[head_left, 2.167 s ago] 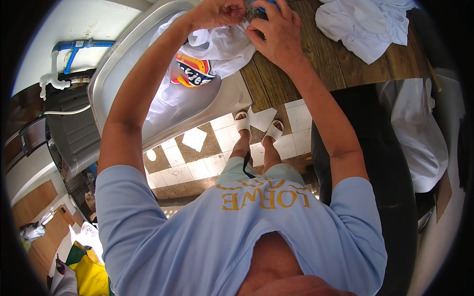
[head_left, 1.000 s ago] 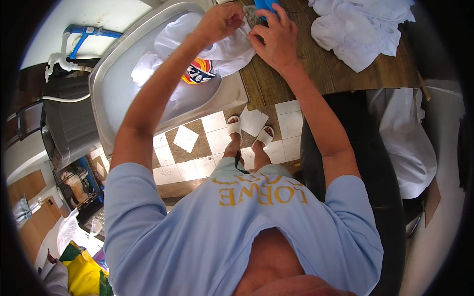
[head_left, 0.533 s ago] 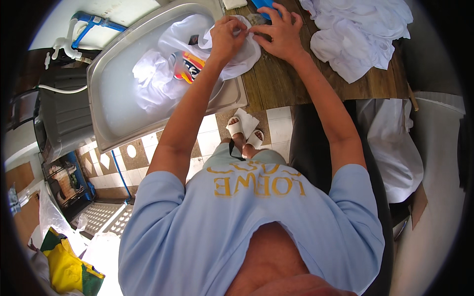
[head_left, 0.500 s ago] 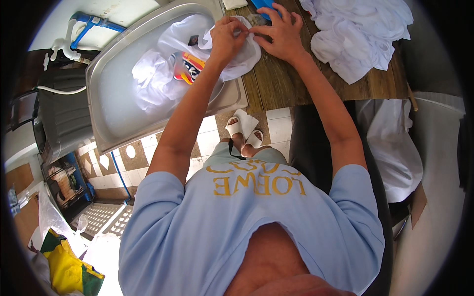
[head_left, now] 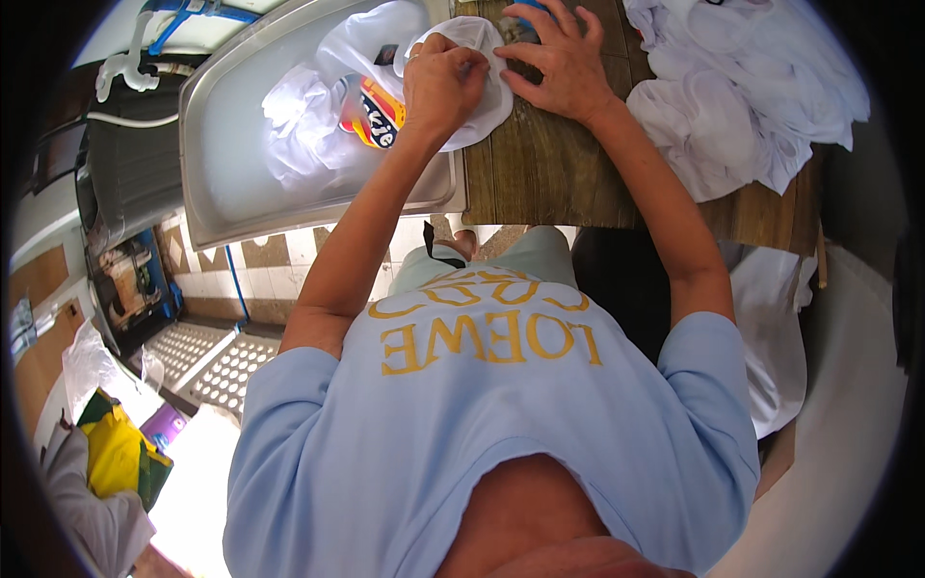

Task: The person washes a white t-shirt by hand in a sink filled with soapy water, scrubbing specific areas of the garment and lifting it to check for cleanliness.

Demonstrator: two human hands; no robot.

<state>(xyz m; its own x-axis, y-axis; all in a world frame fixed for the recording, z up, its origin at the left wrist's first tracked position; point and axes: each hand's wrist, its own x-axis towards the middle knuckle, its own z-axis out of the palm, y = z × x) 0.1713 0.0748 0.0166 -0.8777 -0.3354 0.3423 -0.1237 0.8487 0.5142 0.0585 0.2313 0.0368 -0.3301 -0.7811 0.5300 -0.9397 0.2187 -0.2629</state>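
Left hand (head_left: 445,89) pinching white printed garment (head_left: 381,112), which runs from metal sink (head_left: 220,130) onto wooden worktop (head_left: 549,169). Right hand (head_left: 567,67): fingers spread, beside garment edge; contact unclear.

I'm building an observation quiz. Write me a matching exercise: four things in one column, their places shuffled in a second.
1. white fabric garment with a bright print
2. crumpled white cloth pile
3. thick blue plastic pipe
4. yellow-and-green fabric item

A. picture's lower left
B. partly in the silver-grey metal sink
C. right part of the brown wooden tabletop
D. picture's upper left

Pairs: 1-B, 2-C, 3-D, 4-A
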